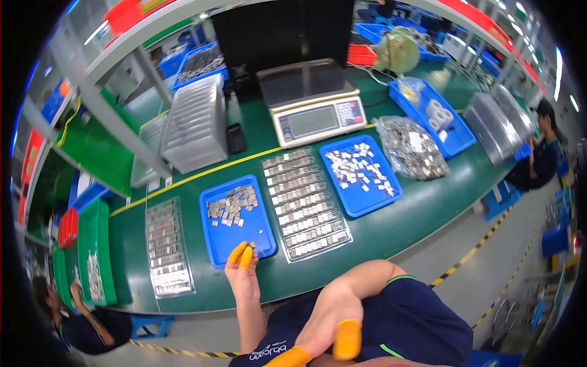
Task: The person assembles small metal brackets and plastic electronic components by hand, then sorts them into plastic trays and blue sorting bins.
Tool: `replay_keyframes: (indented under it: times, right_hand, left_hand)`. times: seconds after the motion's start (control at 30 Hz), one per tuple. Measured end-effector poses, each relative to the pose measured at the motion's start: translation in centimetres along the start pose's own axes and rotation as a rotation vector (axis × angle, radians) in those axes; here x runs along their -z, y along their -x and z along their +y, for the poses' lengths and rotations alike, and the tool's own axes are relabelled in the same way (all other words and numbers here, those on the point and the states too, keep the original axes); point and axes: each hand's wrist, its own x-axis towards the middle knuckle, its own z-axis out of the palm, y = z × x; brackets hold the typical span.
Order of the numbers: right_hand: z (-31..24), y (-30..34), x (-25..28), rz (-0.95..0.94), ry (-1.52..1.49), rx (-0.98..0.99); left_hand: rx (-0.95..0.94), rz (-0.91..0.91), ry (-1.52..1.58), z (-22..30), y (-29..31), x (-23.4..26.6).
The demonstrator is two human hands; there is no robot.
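Observation:
My left hand [243, 278] is raised at the near right corner of a blue tray [215, 246], its orange finger covers pinched together. A tiny part shows at the fingertips, too small to name. Inside that tray lies a pile of small flat metal pieces [231, 208]. Close to my body is my right hand [327, 321], orange covers on thumb and a finger; these stand apart, and nothing shows between them. Beyond the hands lies a clear blister tray [291, 259] filled with rows of small silver-and-white parts. A second blue tray [362, 207] holds scattered white pieces with dark ends.
Another filled clear tray [173, 291] lies left. Behind are a scale [315, 122], stacked plastic trays [195, 131], a bag of parts [413, 150] and a blue bin with white rolls [461, 144]. A green bin [101, 211] stands far left. Co-workers sit at both sides.

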Motion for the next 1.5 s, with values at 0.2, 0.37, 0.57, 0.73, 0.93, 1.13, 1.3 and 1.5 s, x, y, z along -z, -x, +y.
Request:
replay_keyframes:
  times: [0.2,0.37,0.57,0.73,0.93,1.13,1.3,1.5]
  right_hand:
    - [2.7,-2.3,-1.7,-0.135,-0.074,0.178]
    - [-1.2,0.6,-0.6,0.068,-0.099,-0.017]
    - [-2.0,6.1,0.2,1.549,1.809,-0.39]
    - [0.7,9.0,-1.0,1.685,1.314,-0.311]
    - [2.5,11.2,-1.2,1.759,1.572,-0.341]
    - [2.3,13.1,-1.8,1.629,1.899,-0.496]
    - [1.4,13.9,-2.5,1.791,1.485,-0.376]
    - [1.3,15.2,-2.3,1.982,0.848,-0.019]
  left_hand:
    - [0.001,-0.064,-0.125,0.5,1.5,-1.1]
    - [0.121,-0.086,-0.209,1.4,1.3,-4.6]
    - [0.154,-0.201,-0.17,1.1,2.3,-6.0]
    - [0.206,-0.259,-0.141,-1.3,2.7,-5.2]
    - [0.181,-0.145,-0.307,-2.9,3.2,-7.4]
    - [0.174,-0.267,-0.519,-4.5,3.2,-8.2]
    - [0.139,-0.316,-0.607,-5.4,2.8,-8.7]
    - [0.124,-0.408,-0.392,-6.5,2.7,-9.9]
